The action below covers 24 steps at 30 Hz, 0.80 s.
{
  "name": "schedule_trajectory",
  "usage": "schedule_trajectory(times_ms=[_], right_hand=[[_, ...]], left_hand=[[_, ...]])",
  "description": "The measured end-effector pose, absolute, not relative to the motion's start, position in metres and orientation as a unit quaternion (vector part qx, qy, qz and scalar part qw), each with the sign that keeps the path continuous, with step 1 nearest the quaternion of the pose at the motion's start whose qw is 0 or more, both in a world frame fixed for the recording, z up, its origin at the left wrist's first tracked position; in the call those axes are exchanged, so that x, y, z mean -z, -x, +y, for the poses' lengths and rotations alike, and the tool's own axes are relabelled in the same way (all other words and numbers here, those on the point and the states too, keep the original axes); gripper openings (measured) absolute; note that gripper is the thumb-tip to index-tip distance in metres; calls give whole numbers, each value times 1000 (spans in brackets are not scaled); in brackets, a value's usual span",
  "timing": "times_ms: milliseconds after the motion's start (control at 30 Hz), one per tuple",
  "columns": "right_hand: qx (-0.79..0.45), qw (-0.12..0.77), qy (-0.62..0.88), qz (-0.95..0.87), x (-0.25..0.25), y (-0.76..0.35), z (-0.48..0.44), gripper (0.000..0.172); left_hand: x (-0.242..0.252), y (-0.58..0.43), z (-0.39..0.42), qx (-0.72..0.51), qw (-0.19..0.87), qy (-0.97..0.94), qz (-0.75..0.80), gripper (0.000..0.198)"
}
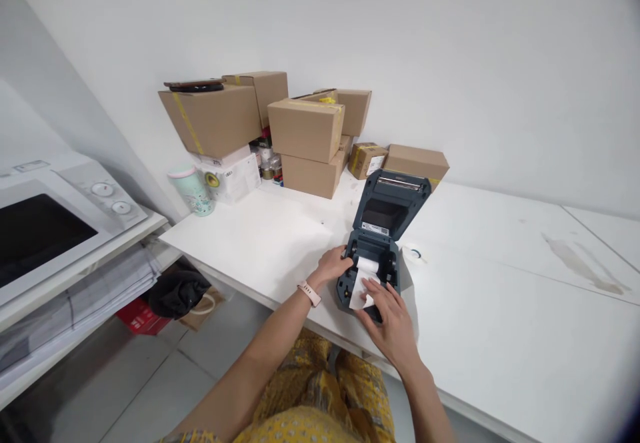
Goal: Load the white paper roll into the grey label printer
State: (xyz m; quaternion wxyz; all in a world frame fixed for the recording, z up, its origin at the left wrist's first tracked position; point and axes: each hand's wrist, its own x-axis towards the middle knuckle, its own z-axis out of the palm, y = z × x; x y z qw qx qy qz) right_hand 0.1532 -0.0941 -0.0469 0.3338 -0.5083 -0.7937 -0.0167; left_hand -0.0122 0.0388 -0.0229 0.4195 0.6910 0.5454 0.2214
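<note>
A dark grey label printer (345,293) stands on the white table with its lid (393,203) raised. Inside it sits a small white label roll (369,265), and its loose paper strip (358,289) runs toward the printer's front. My left hand (334,264) grips the printer's left edge, its thumb near the roll and its other fingers partly hidden. On the strip's free end lies my right hand (387,313), holding the paper between thumb and fingers over the front of the printer.
Cardboard boxes (305,129) are stacked along the wall. A mint tumbler (193,191) stands by a white box (233,179) at the table's left end. Left of the table, a microwave (65,209) sits on a shelf. Behind the printer's right side lies a small ring-shaped object (415,254).
</note>
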Motion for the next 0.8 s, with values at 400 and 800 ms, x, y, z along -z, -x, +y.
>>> schedule_trajectory(times_ms=[400,800], right_hand=[[-50,383,505,-772,49,-155,-106,7],[-67,316,575,-751,33,-150,-91,48]], left_hand=[[28,8,36,-219,374,-699,568,41],[34,8,39,-227,383,-698,561,42]])
